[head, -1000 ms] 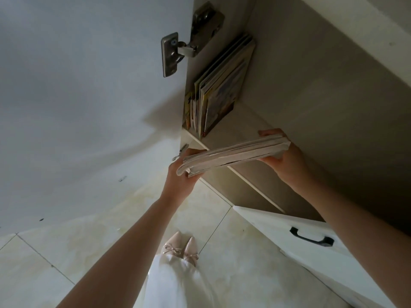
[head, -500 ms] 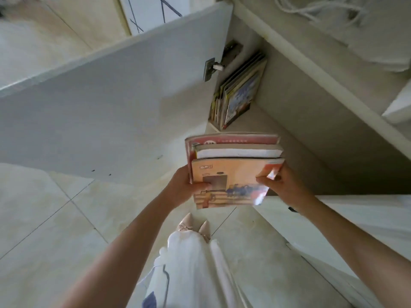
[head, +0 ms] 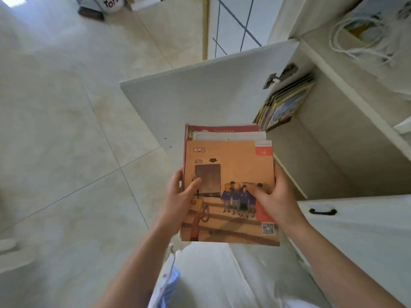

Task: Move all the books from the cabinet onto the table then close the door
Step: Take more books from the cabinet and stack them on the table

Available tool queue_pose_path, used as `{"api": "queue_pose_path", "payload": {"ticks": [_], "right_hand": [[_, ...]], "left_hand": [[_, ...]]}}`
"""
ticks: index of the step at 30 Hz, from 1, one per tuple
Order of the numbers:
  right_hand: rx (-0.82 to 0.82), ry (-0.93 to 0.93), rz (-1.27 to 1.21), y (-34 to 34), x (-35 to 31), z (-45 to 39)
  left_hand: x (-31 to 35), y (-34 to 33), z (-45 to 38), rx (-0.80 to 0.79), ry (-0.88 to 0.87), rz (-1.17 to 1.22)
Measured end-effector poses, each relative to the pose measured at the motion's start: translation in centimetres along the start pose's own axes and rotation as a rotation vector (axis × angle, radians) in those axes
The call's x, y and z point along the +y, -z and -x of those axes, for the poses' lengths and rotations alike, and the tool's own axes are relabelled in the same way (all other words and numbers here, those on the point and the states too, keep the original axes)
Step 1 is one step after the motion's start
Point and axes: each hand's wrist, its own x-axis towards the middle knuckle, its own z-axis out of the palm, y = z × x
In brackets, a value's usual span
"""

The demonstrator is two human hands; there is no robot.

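Head view: a stack of books [head: 229,190] sat at centre frame, clear of the cabinet [head: 329,152] and held flat over the person's lap, orange cover up. A second earlier the same stack was edge-on at the shelf lip, half inside the opening; half a second earlier it was out and turning face-up. By this moment it had come lower in the frame and closer to the body, and the view had swung up to take in more floor [head: 66,141].

Left hand [head: 178,198] gripped the stack's left edge, thumb lying on the cover, fingers curled beneath. Right hand [head: 275,196] gripped the right edge, thumb on the cover near the printed figures, the rest wrapped under. Both held firm, neither relaxed.

Remaining books [head: 282,105] stood leaning on the shelf at upper right, against the hinge side, well apart from the carried stack. Door [head: 200,92] hung wide open across upper centre, hinge [head: 278,75] showing. Drawer with black handle [head: 322,211] at right, below the shelf. White cord [head: 360,41] lay on the surface at top right.

Judgement: first batch was extracted; carry to the bench came next. Bench was not clearly in view, unless the top-right surface was it; could not tell. At least one more trip was needed for the leaning books before the door could be closed. Task was early to midway.
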Motion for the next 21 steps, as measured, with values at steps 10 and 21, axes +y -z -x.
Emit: {"api": "queue_pose_path", "payload": {"ticks": [10,21], "right_hand": [[-0.180,0.183,0.164,-11.0,-4.8,9.7],[-0.513,0.491,0.449,-25.8,-6.6,23.5]], "left_hand": [[-4.3,10.9,11.5,0.420,-0.273,-0.088],[-14.5,23.5,27.4,0.908,-0.184,-0.073]]}}
